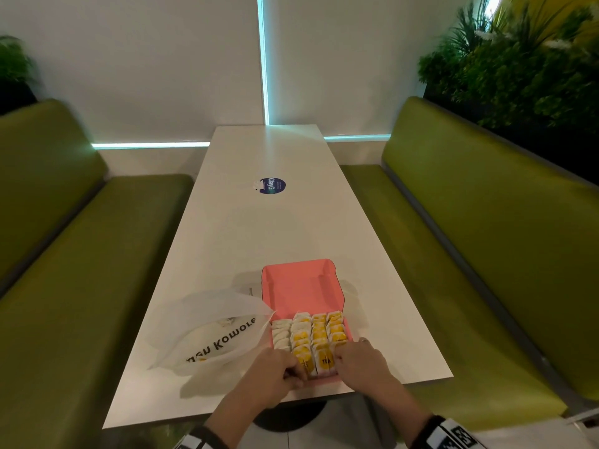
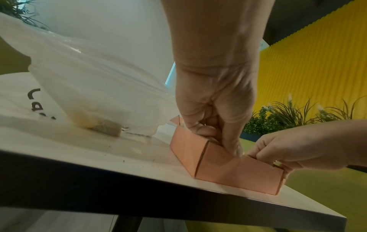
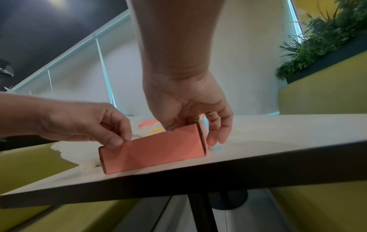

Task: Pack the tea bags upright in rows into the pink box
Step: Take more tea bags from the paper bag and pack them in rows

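Note:
The pink box stands near the table's front edge, its lid lying open away from me. Yellow-and-white tea bags stand upright inside in several rows. My left hand is at the near left corner; its thumb lies on the front wall and its fingers curl over the rim onto the bags. My right hand grips the near right corner, thumb on the front rim, fingers down the right side wall. In the left wrist view the left hand and right hand both hold the box.
A translucent white plastic bag with black lettering lies just left of the box, with something small inside it. The long white table carries a round blue sticker. Green benches run along both sides.

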